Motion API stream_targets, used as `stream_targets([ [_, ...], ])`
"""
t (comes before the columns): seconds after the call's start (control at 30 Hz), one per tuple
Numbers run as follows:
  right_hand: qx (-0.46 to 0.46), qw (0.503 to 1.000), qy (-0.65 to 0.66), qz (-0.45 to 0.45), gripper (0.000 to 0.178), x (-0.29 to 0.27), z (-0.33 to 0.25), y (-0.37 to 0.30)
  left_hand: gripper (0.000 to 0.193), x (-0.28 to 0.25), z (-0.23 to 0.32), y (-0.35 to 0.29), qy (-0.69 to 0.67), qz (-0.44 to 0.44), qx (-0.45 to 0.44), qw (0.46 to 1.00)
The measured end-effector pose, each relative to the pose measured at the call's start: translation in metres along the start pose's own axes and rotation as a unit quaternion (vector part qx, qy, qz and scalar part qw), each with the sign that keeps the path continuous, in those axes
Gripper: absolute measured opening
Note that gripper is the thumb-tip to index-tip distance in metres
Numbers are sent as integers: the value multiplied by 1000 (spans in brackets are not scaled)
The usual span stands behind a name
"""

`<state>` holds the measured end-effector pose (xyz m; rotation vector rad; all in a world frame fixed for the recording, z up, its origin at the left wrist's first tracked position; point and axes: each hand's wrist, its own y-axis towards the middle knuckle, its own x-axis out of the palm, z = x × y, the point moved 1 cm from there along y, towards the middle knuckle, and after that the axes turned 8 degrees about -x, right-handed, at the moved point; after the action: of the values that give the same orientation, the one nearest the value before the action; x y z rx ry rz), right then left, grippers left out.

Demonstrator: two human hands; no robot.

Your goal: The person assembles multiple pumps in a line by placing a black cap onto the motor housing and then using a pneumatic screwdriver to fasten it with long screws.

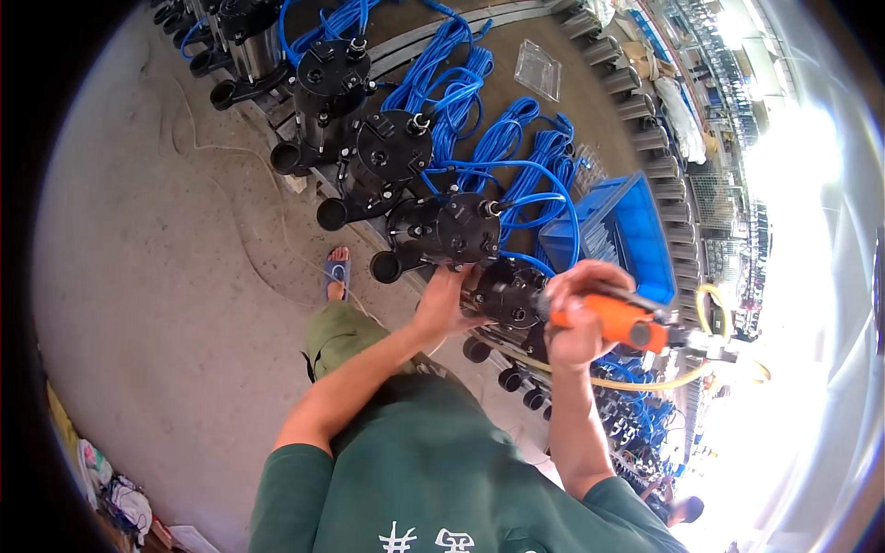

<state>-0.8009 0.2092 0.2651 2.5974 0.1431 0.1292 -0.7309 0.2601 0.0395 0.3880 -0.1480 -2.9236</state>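
In my right hand (576,318) is an orange air-powered driver (616,321), held roughly level, with a yellow air hose (668,381) at its rear end. The blurred dark nose of the driver reaches the black round top of a submersible pump (509,293); whether it sits on a bolt I cannot tell. My left hand (447,302) grips the side of that same pump, its fingertips partly hidden between it and a neighbouring black pump (468,228). That neighbour has a black outlet (386,267) and a blue cable.
More black pumps (394,147) line up toward the upper left, with coiled blue cables (447,78) beside them. A blue bin (622,235) holding thin parts stands beyond my hands. A clear plastic tray (538,70) and metal cylinders (636,107) are farther off. Thin cord crosses the floor (184,276).
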Motion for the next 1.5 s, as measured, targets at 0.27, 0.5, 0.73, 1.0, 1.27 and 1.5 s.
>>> stream_targets([
  [0.27, 29, 993, -87, -73, 28, -19, 41, 23, 115, -2, -10, 17, -40, -74, 44, 996],
  [0.5, 48, 993, -79, -75, 27, -19, 41, 27, 110, 5, -13, 12, -82, -83, 19, 993],
  [0.73, 37, 998, 55, 23, 31, -56, -49, 20, 102, 5, 6, 14, -72, -54, 0, 996],
  [1.0, -14, 996, -33, 76, 20, -101, 19, 1, 33, 16, 38, -3, 85, -88, -63, 990],
  [1.27, -79, 990, -104, 46, 18, -106, 10, 3, 58, 24, 41, -8, 127, -11, -56, 990],
  [1.5, -83, 991, 22, 99, 23, -118, -63, -32, 53, 38, 21, -60, 166, 76, -72, 980],
])
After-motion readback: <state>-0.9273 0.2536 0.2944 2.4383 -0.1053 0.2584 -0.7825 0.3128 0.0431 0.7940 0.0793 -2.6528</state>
